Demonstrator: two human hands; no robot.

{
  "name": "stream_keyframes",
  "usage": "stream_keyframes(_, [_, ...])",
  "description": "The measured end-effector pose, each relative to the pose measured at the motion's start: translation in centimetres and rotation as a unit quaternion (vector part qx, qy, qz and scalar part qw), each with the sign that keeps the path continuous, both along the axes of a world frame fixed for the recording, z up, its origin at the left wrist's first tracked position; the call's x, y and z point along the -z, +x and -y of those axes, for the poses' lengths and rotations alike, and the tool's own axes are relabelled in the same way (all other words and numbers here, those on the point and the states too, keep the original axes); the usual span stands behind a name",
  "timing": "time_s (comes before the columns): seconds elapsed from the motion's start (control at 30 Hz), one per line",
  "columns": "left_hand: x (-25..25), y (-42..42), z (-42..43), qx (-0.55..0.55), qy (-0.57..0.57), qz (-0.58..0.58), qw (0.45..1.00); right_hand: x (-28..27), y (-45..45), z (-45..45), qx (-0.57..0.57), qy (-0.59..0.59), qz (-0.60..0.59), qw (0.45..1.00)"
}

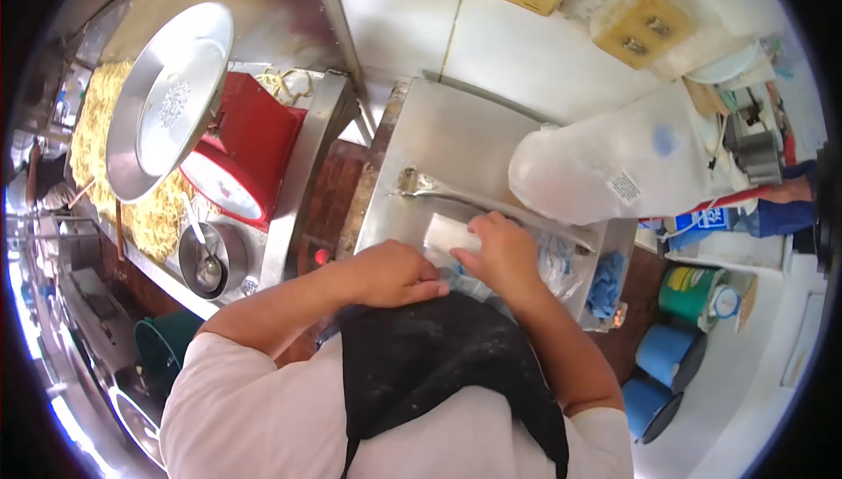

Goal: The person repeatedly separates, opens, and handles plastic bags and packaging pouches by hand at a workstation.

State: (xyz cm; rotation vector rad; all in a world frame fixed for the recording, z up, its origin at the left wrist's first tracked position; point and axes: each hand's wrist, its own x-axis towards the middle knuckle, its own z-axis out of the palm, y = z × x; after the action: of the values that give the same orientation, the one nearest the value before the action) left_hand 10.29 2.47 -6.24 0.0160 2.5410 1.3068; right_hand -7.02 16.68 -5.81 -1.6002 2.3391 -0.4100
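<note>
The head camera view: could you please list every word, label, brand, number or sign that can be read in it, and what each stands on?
No text can be read with certainty.
Translucent plastic bag: dark printed block, too small to read.
Blue printed item: white lettering, too blurred.
Green container: yellowish marking, too blurred.
Metal scale pan: round patterned mark, unreadable.
White scale dial: no legible numbers.

No text is legible, even on the white label (625,187).
</note>
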Motion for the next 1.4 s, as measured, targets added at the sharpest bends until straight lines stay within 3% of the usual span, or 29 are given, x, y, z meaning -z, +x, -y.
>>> stream_keyframes(0.13, [1.3,-0.2,-0.8,-0.040,-0.035,-0.022,0.998,0.9,0.5,0.0,-0.024,0.011,0.030,0.999])
stream_keyframes(0.33, [0.6,-1.2,-0.7,-0.127,0.011,-0.108,0.986,3.0,-0.9,-0.7,-0.052,-0.027,0.107,0.992])
stream_keyframes(0.53, [0.1,-1.3,-0.6,-0.125,0.014,-0.063,0.990,2.1,-1.0,-1.1,0.035,-0.009,0.203,0.979])
stream_keyframes(0.73, [0.3,-0.8,-0.7,-0.164,0.003,-0.084,0.983,1.9,-0.7,-1.6,0.059,-0.075,0.159,0.983])
stream_keyframes(0.83, [0.3,-0.4,-0.4,-0.109,-0.049,0.015,0.993,2.0,-0.4,-1.5,-0.020,-0.034,0.091,0.995])
stream_keyframes(0.93, [0.0,0.2,-0.2,-0.031,0.011,0.136,0.990,2.1,0.2,-0.9,-0.009,0.006,0.076,0.997])
stream_keyframes(1.13, [0.3,0.6,-0.2,-0.116,-0.087,0.096,0.985,3.8,0.0,-0.6,-0.039,-0.025,0.004,0.999])
stream_keyframes(1.23, [1.6,0.6,-0.9,-0.257,-0.043,-0.018,0.965,4.0,0.2,-0.5,-0.028,-0.036,0.009,0.999])
stream_keyframes(1.4, [3.3,-0.3,-1.7,-0.312,-0.073,-0.028,0.947,3.3,0.3,-0.6,-0.047,-0.097,0.022,0.994])
